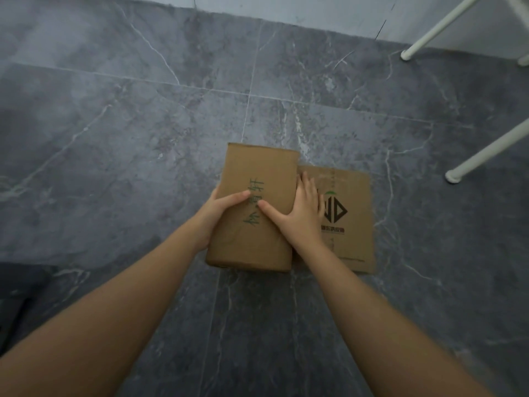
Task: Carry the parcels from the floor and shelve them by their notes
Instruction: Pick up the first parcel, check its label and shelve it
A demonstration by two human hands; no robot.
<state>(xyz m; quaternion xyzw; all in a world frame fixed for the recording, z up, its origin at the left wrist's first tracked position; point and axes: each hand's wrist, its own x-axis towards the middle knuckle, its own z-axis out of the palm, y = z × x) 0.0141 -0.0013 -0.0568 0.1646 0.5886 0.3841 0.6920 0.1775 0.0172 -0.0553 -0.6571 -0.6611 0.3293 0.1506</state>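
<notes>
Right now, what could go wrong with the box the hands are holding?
The handwritten box is held only from its sides by the left hand and right hand, so it might slip. It sits tight against the printed box, which could get dragged along. The white legs nearby could trip someone carrying it.

1. A dark grey floor [114, 124] of marble-look tiles with white veins is filling most of the view.
2. A pale wall [286, 7] is running along the top edge.
3. Two white metal legs [438, 27] are standing slanted on the floor at the right.
4. Something dark [17, 296] is lying at the left edge, too blurred to tell.
</notes>
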